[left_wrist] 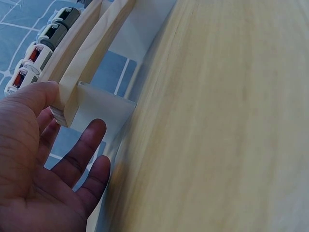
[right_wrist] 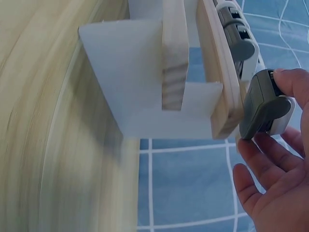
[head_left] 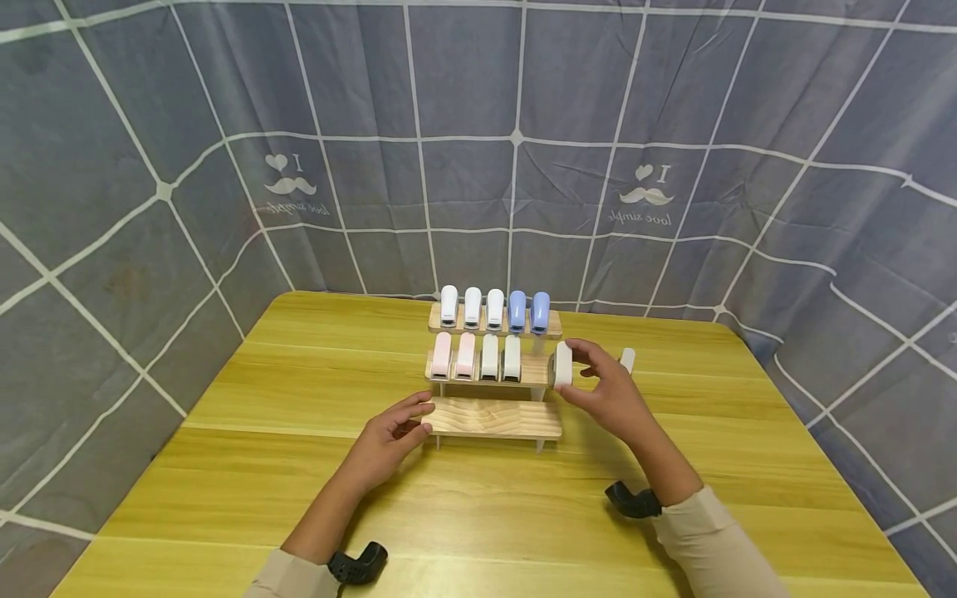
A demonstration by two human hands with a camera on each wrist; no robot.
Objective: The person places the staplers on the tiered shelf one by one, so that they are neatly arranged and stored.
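A three-tier wooden display stand (head_left: pixel 493 418) bears small staplers on its upper two boards. My right hand (head_left: pixel 613 396) pinches a white-and-grey stapler (head_left: pixel 562 365) between thumb and fingers at the right end of the middle board. In the right wrist view the stapler's dark grey base (right_wrist: pixel 260 99) is turned toward the board's end, with the thumb at its upper edge. My left hand (head_left: pixel 385 440) holds the left end of the lowest board, thumb on one edge and fingers around the other. Its remaining fingers (left_wrist: pixel 79 154) spread loosely beside the white side support (left_wrist: pixel 104 108).
On the top board stand white staplers (head_left: pixel 473 307) and blue staplers (head_left: pixel 517 311). Pink staplers (head_left: pixel 442 355) and white-and-grey staplers (head_left: pixel 489 357) line the middle board. Another white stapler (head_left: pixel 627 359) is on the table (head_left: pixel 299 365) behind my right hand. A grey checked curtain (head_left: pixel 463 183) encloses the table.
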